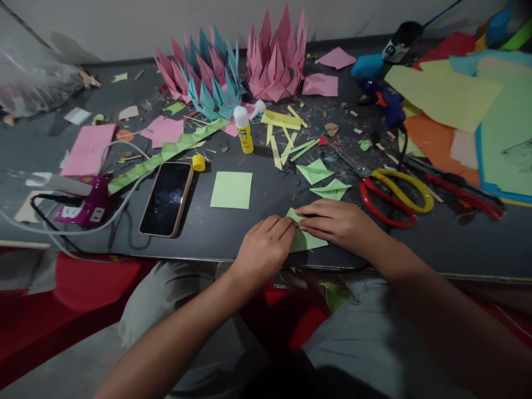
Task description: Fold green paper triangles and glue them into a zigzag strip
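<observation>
Near the middle of the frame, just below centre and close to the counter's [216, 241] front edge, a piece of light green paper [310, 242] lies under both hands, its lower part showing flat and its top peaked between the fingertips. As a judgement, it will handle as a very light, fairly crisp sheet: easy to crease, easy to tear or scuff, and likely to slide on the smooth counter unless one hand pins it. The best hold seems to be along the folded edges and at the corners, with light fingertip pressure.

The left hand [266, 244] comes in from the lower left, back upward, its fingers curled and bunched with their tips on the paper's left side. The right hand [338, 224] reaches in from the lower right, flatter, its fingers stretched out side by side and pointing left, the tips meeting the paper near its peak. Both thumbs are hidden, so I cannot tell whether either hand pinches the sheet or only presses it. Both forearms slant inward from the bottom corners.

Left of the hands lies a flat green square [231, 190]; above the right hand rest two folded green pieces [331, 190], slightly raised along their creases.
</observation>
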A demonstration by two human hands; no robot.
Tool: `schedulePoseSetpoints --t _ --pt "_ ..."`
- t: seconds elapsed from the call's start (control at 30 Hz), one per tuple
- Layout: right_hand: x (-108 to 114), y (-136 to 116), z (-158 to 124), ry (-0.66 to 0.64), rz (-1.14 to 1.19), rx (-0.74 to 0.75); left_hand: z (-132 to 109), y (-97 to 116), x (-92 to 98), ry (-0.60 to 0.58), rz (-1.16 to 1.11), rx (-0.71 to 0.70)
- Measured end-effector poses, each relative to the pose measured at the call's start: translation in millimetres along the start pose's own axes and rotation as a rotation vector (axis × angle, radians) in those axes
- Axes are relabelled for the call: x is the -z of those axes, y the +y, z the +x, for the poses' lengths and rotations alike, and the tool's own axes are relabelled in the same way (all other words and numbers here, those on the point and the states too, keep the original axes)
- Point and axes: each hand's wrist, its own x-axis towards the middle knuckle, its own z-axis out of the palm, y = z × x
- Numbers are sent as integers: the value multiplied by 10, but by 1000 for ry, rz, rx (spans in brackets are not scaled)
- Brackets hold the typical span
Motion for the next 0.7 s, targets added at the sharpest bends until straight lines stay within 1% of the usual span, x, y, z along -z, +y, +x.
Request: schedulePoseSetpoints --t 0.17,0.33,0.57,0.7 --pt "11 5 8 -8 25 9 -1 -16 -23 18 -21 -11" --pt "19 8 10 -33 54 -13 2 -36 -11 9 -52 -19" --pt "8 29 12 -5 106 9 12 -95 8 -34 -113 -51" --pt "18 27 11 -24 128 -17 16 -121 26 -54 -129 -77"
